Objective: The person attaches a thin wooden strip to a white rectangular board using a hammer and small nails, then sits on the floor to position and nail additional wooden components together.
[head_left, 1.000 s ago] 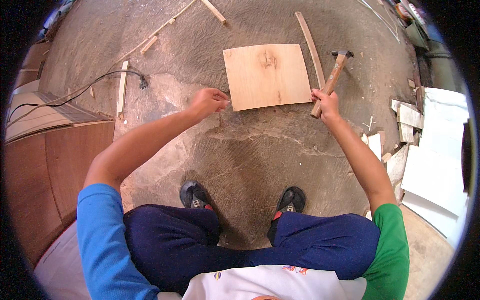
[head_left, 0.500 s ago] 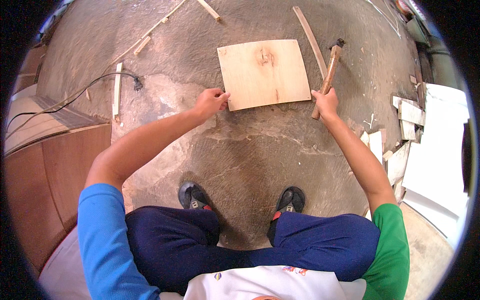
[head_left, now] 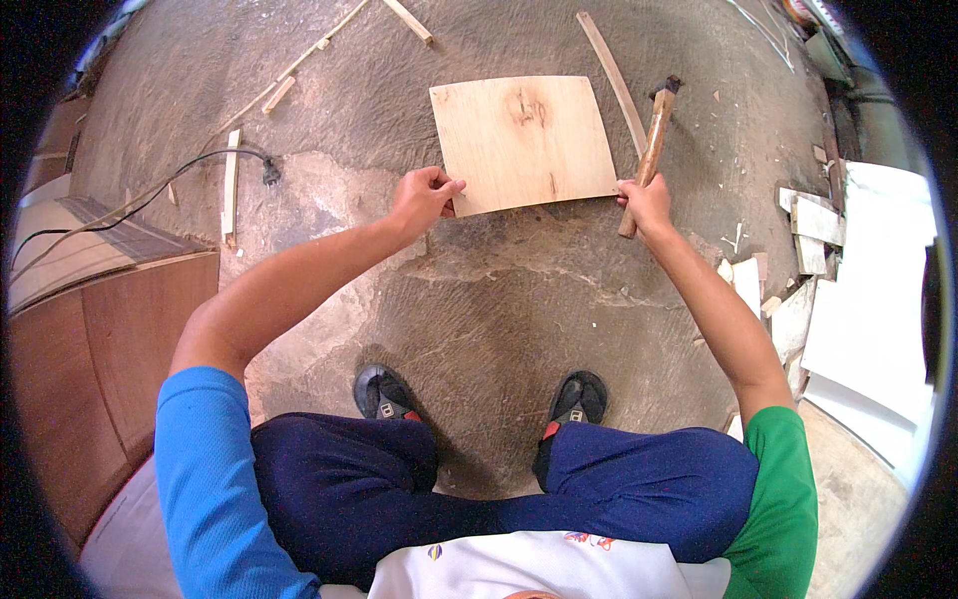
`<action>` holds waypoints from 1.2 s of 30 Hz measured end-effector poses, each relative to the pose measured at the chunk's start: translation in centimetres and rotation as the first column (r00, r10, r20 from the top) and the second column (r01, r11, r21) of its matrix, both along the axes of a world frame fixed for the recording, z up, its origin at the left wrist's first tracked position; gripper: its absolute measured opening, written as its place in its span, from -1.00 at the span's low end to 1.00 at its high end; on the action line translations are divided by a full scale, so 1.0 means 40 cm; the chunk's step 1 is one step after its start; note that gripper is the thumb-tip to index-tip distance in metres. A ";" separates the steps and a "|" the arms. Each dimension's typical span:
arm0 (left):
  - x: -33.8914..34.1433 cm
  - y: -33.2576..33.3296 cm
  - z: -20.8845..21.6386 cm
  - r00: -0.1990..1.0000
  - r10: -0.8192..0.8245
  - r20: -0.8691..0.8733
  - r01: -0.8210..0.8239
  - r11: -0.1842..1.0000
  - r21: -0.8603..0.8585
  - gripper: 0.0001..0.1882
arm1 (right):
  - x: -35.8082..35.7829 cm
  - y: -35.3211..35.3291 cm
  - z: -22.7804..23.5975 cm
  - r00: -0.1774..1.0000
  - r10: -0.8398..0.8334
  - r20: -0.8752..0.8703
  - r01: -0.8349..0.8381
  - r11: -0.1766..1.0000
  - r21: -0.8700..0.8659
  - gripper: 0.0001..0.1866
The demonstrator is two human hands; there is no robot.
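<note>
A pale rectangular plywood board (head_left: 524, 150) with a dark knot mark is held in front of me, over the concrete floor. My left hand (head_left: 423, 198) pinches its near left corner, the thumb lying on top. At the near right corner, my right hand (head_left: 647, 206) touches the board's edge with its thumb and finger. That same hand is wrapped round the wooden handle of a hammer (head_left: 654, 140), whose dark head points away from me. Whether the board touches the floor anywhere I cannot tell.
A thin wood strip (head_left: 611, 80) lies beyond the hammer, and other strips (head_left: 233, 185) lie at the left. A black plug and cord (head_left: 269, 170) rest nearby. Wood scraps (head_left: 816, 222) and white sheets (head_left: 863, 309) are at the right. A brown wooden panel (head_left: 120, 369) stands at left.
The board has shifted slightly left and away from me. My left thumb now reaches further over its corner. The hammer stays in my right hand, almost unmoved.
</note>
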State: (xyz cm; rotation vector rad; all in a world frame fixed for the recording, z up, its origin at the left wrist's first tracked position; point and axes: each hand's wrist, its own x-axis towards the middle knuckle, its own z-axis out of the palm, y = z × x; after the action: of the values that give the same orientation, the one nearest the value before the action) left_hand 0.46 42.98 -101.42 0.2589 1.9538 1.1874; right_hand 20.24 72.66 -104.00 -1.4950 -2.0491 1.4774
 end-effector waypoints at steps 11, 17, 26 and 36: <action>-0.037 0.000 0.048 0.969 0.028 -0.246 -0.022 0.999 0.029 -0.76 | 0.074 0.110 -0.063 0.979 0.058 0.196 -0.171 0.760 0.627 -0.53; -0.042 0.002 0.090 0.969 0.041 -0.242 -0.038 0.999 0.015 -0.75 | 0.131 0.212 -0.033 0.918 0.050 0.394 -0.305 0.724 0.618 -0.51; -0.023 0.003 0.096 0.977 0.099 -0.186 -0.087 0.993 0.076 -0.75 | -0.072 -0.109 0.128 0.645 0.745 0.173 -0.636 0.396 0.663 -0.55; 0.010 0.020 0.179 0.971 0.032 -0.237 -0.010 0.996 0.091 -0.76 | -0.207 -0.303 0.189 0.395 0.825 0.403 -0.851 0.163 0.499 -0.53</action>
State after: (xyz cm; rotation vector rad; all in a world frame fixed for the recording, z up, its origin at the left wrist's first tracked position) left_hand 0.88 43.77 -94.28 0.4464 2.1161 1.3090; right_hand 11.95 60.55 -96.44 0.0677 -3.1551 0.6180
